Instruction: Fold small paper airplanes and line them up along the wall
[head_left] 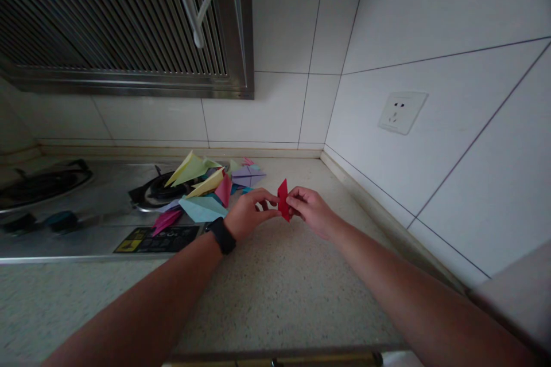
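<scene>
One folded red paper (283, 200) sits just below the head view's centre, toward six o'clock, pinched by the fingers of the left hand (247, 213) at its nine o'clock side and the right hand (313, 210) at its three. Other folded papers (204, 209) lie toward nine o'clock, partly over the stove (94, 241); its black-and-yellow label (157, 239), between eight and nine, bears print too small to read.
</scene>
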A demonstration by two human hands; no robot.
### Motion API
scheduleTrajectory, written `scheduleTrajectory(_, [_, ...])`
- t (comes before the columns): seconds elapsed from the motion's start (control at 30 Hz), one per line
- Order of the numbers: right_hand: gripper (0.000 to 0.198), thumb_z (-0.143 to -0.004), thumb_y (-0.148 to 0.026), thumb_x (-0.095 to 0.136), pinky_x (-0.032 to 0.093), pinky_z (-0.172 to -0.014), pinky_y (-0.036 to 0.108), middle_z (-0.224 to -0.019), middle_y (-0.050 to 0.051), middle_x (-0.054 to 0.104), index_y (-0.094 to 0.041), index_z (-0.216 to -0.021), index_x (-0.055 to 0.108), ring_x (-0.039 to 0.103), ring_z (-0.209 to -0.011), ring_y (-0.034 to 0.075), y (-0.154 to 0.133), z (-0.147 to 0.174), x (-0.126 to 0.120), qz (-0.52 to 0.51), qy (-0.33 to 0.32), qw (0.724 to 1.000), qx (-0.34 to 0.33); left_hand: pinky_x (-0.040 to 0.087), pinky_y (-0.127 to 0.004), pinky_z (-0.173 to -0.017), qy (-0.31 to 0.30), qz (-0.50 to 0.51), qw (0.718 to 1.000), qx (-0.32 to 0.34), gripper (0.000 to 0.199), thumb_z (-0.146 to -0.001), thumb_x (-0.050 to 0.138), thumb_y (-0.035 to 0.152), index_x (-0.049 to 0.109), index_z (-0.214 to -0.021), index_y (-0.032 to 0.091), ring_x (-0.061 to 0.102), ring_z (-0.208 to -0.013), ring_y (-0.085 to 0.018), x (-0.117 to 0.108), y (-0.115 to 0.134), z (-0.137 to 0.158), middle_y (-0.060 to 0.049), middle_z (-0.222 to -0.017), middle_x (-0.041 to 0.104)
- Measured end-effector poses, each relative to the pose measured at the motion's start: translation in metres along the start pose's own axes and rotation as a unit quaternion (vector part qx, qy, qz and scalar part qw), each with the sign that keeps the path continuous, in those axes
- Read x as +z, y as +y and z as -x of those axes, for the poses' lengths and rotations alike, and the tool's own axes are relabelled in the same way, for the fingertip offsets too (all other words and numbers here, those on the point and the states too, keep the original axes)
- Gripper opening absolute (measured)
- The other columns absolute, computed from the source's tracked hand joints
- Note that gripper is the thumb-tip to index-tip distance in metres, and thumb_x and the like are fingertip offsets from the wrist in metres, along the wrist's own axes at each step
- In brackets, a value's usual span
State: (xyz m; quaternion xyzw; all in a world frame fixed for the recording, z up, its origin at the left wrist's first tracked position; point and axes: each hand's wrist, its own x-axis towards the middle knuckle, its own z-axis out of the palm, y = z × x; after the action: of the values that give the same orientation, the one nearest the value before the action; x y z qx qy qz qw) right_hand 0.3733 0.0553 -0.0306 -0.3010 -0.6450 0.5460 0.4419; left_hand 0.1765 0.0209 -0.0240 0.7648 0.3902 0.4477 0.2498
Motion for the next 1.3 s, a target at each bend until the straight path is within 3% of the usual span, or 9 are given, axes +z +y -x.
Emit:
scheduleTrajectory(0.27, [0.025, -0.076, -0.038, 0.072, 0.046, -0.065, 0.026, -0.074, 0.001, 0.062, -0.016, -0.079, 0.06, 0.058, -0.066, 0.011, -0.0025, 0.0043, 0.003, -0.064, -0.036, 0.997, 0.035, 0.042, -0.022, -0.058, 0.005, -0.001, 0.998, 0.064, 0.021, -0.077, 0.072, 0.036, 0.069, -0.078, 0.015, 0.056, -0.068, -0.011, -0.0002, 0.0031, 0.0006, -0.004, -0.08, 0.064])
scheduleTrajectory(0.8, [0.028, -0.075, -0.039, 0.073, 0.048, -0.062, 0.026, -0.072, 0.001, 0.064, -0.016, -0.079, 0.057, 0.059, -0.063, 0.011, -0.008, 0.0073, 0.0024, -0.057, -0.06, 0.994, 0.07, 0.041, -0.023, -0.065, -0.044, -0.058, 0.991, 0.113, 0.011, -0.085, 0.064, 0.027, 0.064, -0.082, 0.016, 0.052, -0.073, -0.012, -0.0002, 0.0051, 0.0023, -0.003, -0.081, 0.058])
scheduleTrajectory(1.07, [0.029, -0.073, -0.039, 0.075, 0.049, -0.064, 0.027, -0.07, -0.001, 0.062, -0.016, -0.079, 0.058, 0.06, -0.063, 0.011, -0.0062, 0.0069, 0.0023, -0.05, -0.064, 0.994, 0.075, 0.041, -0.023, -0.066, -0.06, -0.071, 0.989, 0.118, 0.014, -0.084, 0.064, 0.028, 0.064, -0.079, 0.016, 0.053, -0.074, -0.013, -0.001, 0.0056, 0.0027, -0.002, -0.079, 0.058])
scheduleTrajectory(1.3, [0.031, -0.073, -0.042, 0.074, 0.045, -0.061, 0.025, -0.074, 0.0, 0.062, -0.016, -0.081, 0.06, 0.059, -0.063, 0.011, -0.0066, 0.004, -0.0025, -0.055, -0.053, 0.994, 0.075, 0.043, -0.022, -0.059, -0.036, -0.063, 0.991, 0.112, 0.026, -0.078, 0.07, 0.041, 0.066, -0.089, 0.018, 0.053, -0.071, -0.012, -0.0036, 0.0073, 0.0037, -0.005, -0.087, 0.058])
